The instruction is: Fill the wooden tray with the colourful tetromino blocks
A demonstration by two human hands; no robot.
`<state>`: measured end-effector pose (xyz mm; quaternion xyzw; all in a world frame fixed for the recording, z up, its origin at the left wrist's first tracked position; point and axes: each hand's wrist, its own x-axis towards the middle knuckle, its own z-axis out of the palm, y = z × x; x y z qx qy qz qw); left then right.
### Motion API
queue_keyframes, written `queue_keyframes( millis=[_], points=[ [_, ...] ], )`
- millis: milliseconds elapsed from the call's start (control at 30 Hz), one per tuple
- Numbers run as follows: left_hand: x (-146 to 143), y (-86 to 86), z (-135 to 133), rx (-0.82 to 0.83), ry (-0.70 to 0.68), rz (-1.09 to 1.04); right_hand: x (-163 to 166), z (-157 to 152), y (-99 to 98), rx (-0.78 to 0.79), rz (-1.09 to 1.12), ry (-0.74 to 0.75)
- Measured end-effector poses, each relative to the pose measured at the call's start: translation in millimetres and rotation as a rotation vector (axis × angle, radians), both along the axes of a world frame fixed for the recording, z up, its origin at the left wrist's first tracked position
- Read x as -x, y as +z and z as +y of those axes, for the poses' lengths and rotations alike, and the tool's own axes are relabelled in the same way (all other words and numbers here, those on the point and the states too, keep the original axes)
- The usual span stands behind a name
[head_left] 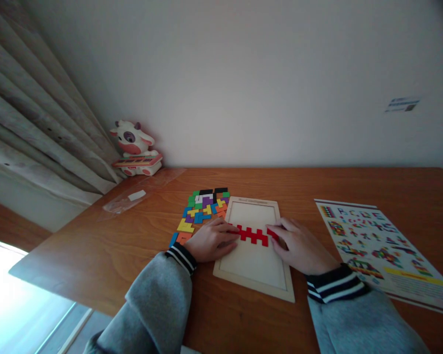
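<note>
Pinching a red piece [271,233] just beside a red row [258,236] on the framed board [251,270].
In the head view, the person's right hand [297,245] is nearly closed, thumb and forefinger on the piece; the row lies just to its left. The left hand [211,241], fingers bent, covers the row's far end; whether it grips anything, one cannot tell. Good handling probably means light left fingertips steadying the row, and the right hand keeping its piece flat and its edges square. Loose coloured pieces [206,210] lie just beyond the left hand.
</note>
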<state>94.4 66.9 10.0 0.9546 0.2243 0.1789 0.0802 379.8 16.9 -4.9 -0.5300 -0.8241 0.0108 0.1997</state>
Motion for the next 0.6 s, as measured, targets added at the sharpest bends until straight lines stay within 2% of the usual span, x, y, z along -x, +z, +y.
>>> queue_keyframes(
  millis=[200, 600],
  points=[
    [0.4, -0.3, 0.4, 0.005, -0.003, 0.005, 4.2, -0.4, 3.5, 0.008, 0.056, -0.018],
    [0.7, 0.8, -0.6, 0.012, -0.004, 0.005, 5.9, -1.8, 4.8, 0.002, -0.012, -0.017]
  ],
)
